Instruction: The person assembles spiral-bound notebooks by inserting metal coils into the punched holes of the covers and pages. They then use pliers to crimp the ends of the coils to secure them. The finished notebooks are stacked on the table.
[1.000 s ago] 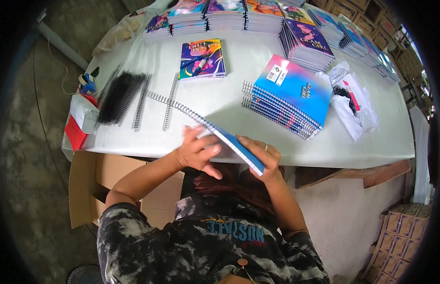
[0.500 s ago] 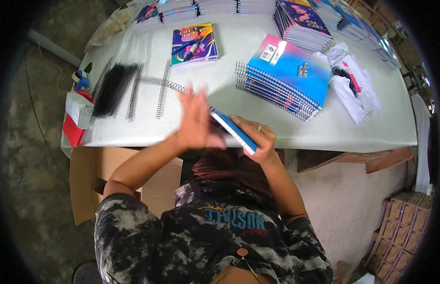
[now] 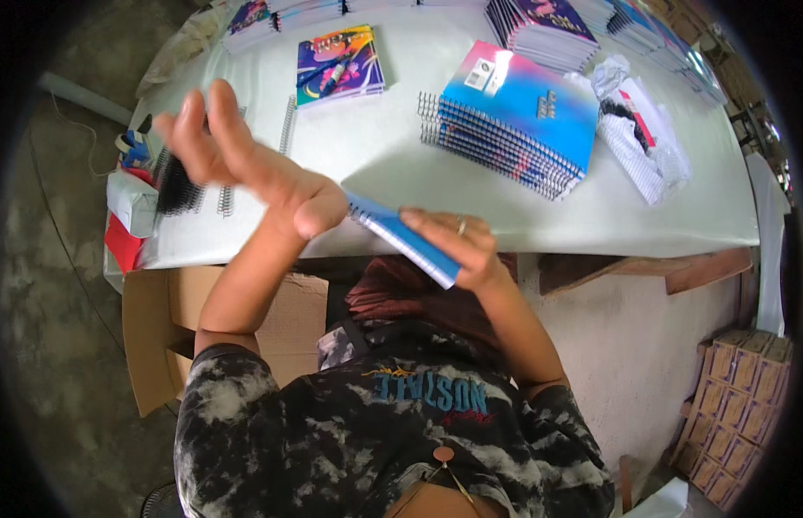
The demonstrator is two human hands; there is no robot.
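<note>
A blue notebook [image 3: 423, 246] is tilted above the table's front edge, its white page edges facing me. My right hand [image 3: 457, 246] is closed around its near end, thumb side on the blue cover. At the far left end of the notebook, a bit of wire spiral coil [image 3: 356, 214] shows along the edge. My left hand [image 3: 259, 168] is raised left of that end, fingers spread and somewhat blurred, with nothing in it. Behind it, partly hidden, lies a pile of dark spiral coils [image 3: 179, 188].
A stack of spiral-bound notebooks [image 3: 539, 99] stands right of centre, beside crumpled white wrapping [image 3: 639, 147]. Thin colourful notebooks [image 3: 367, 65] with pens lie farther left. Purple-covered stacks [image 3: 552, 26] line the back. An open cardboard box [image 3: 151, 324] sits below the table at left.
My left hand has moved up and left, away from the notebook's end, its fingers spreading. My right hand still grips the notebook, which has shifted slightly left. The whole scene sits a little higher.
</note>
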